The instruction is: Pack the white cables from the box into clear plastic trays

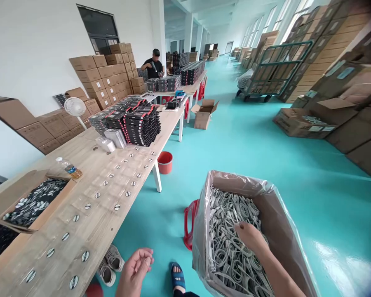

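My right hand reaches into a plastic-lined carton of coiled grey cables. Its fingers are closed in a pinch on a cable at the top of the pile; the fingertips are partly hidden. Left of the carton, my left hand hangs over the floor by the table's edge. Its fingers are curled in towards the thumb, and nothing shows in them. Clear plastic bags with round black-and-white stickers lie in rows on the wooden table.
A red stool stands beside the carton. On the table are stacked black packages, a bottle and an open box of black packets. Shoes and a red bucket are on the floor. A person stands farther back.
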`<state>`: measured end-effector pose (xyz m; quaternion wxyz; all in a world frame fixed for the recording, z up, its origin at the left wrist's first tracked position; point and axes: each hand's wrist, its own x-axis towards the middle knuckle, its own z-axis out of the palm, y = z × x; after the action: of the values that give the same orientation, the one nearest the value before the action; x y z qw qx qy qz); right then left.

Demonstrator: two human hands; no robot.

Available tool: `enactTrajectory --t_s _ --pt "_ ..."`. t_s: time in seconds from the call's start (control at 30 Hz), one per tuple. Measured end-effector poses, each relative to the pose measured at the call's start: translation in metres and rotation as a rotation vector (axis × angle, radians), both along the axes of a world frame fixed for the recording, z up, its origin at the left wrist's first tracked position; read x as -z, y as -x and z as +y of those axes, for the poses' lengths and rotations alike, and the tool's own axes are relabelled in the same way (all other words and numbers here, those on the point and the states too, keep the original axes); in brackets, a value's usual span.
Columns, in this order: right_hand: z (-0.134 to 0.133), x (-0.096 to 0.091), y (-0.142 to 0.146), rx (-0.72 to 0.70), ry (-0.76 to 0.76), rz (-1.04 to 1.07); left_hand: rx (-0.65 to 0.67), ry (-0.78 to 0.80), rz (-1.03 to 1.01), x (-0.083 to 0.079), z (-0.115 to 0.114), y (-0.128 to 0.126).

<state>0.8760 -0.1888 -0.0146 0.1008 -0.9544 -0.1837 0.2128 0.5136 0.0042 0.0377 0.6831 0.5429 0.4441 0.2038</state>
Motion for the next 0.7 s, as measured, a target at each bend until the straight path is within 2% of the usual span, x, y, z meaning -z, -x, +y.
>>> enactTrajectory --t_s 0.07,0.17,0.2,0.27,0.33,0.43,0.5,0.6,0.7 --pt "-0.004 -0.029 0.014 0.037 -0.208 0.122 0.146 0.055 -0.021 -0.007 0.005 -0.014" --pt "0.017 -0.073 0.054 0.165 -0.905 0.661 0.336 0.128 -0.078 -0.028 0.008 -0.036" --pt "0.03 -0.086 0.071 0.162 -1.049 0.815 0.377 0.154 -0.111 -0.036 0.008 -0.043" --pt "0.059 -0.107 0.104 0.118 -1.194 1.06 0.435 0.207 -0.184 -0.052 0.009 -0.056" --pt "0.087 -0.121 0.133 0.07 -1.268 1.199 0.456 0.217 -0.242 -0.065 0.011 -0.064" --pt "0.118 -0.132 0.163 -0.031 -1.258 1.285 0.408 0.125 -0.263 -0.074 0.018 -0.067" --pt "0.133 -0.136 0.173 -0.114 -1.231 1.225 0.33 0.062 -0.253 -0.076 0.024 -0.062" --pt "0.15 -0.139 0.18 -0.218 -1.184 1.057 0.21 0.064 -0.254 -0.076 0.031 -0.049" --pt "0.168 -0.136 0.187 -0.215 -1.154 0.981 0.106 0.02 -0.262 -0.077 0.033 -0.036"
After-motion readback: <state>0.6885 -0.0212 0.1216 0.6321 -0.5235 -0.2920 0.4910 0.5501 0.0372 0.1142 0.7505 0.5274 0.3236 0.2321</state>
